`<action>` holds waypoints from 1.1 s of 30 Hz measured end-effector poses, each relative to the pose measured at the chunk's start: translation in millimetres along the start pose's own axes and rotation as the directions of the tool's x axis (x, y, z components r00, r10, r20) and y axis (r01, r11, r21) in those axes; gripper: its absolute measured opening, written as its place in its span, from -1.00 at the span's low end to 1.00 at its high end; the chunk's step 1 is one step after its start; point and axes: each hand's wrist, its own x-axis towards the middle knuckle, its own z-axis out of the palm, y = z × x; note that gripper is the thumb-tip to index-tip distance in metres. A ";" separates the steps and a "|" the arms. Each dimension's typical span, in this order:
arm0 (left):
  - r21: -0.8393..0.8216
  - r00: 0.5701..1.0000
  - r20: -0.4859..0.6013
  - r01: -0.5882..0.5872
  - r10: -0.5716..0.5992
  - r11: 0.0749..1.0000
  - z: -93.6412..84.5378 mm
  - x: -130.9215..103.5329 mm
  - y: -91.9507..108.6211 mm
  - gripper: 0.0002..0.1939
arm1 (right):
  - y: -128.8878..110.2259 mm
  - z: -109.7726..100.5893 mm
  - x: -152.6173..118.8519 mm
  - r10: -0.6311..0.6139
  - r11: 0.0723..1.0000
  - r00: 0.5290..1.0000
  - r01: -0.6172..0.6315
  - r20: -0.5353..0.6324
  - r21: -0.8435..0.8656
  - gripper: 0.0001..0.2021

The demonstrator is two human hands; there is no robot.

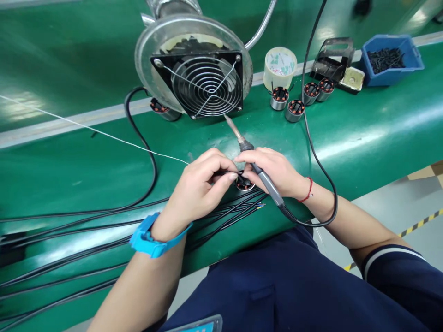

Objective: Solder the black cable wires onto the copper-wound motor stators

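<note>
My left hand (200, 184) is closed in a pinch on a black cable (220, 173), just above a small motor stator (245, 186) with orange windings. A thin white strand (138, 146) runs from the upper left to behind this hand; its end is hidden. In my right hand (277, 170) lies a soldering iron (272, 188), its tip pointing up and away toward the fan, apart from the stator. The right fingertips also meet at the stator's edge, close to the left ones. Whether they pinch a wire there is hidden.
A fan with a wire guard (211, 87) stands ahead. Several stators (295, 110), a tape roll (280, 67), an iron stand (332, 60) and a blue bin (391, 69) of black pieces are at the right. Black cables (86, 251) cover the left green bench.
</note>
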 end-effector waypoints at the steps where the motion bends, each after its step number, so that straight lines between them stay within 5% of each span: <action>1: 0.000 1.000 -0.014 0.005 -0.005 1.000 0.2 -0.3 0.0 -0.87 | -1.2 1.7 -0.6 0.020 1.000 0.998 -0.021 -0.055 -0.013 -0.78; 5: 0.007 0.998 -0.055 0.033 -0.032 0.999 0.9 0.0 1.0 -0.91 | -3.1 3.2 -2.3 0.125 0.992 0.976 -0.125 -0.181 0.008 -0.75; 12: 0.014 1.000 0.031 0.006 -0.007 1.000 -1.4 3.9 2.0 -0.86 | 0.0 -1.1 0.1 0.009 0.996 0.996 0.000 -0.094 0.090 -0.77; 19: -0.044 0.997 0.073 0.002 0.001 0.999 -1.9 4.5 -3.5 -0.87 | -9.8 -1.2 0.0 0.184 0.936 0.983 -0.181 0.019 0.303 -0.68; 23: -0.027 0.998 0.056 -0.021 0.022 0.999 0.2 4.0 -6.3 -0.88 | -6.1 -5.3 -0.3 0.210 0.929 0.973 -0.229 0.095 0.290 -0.55; 33: 0.038 0.998 0.045 -0.047 0.045 0.998 3.1 3.1 -10.4 -0.88 | -6.6 1.6 1.6 0.298 0.900 0.954 -0.287 0.018 0.328 -0.60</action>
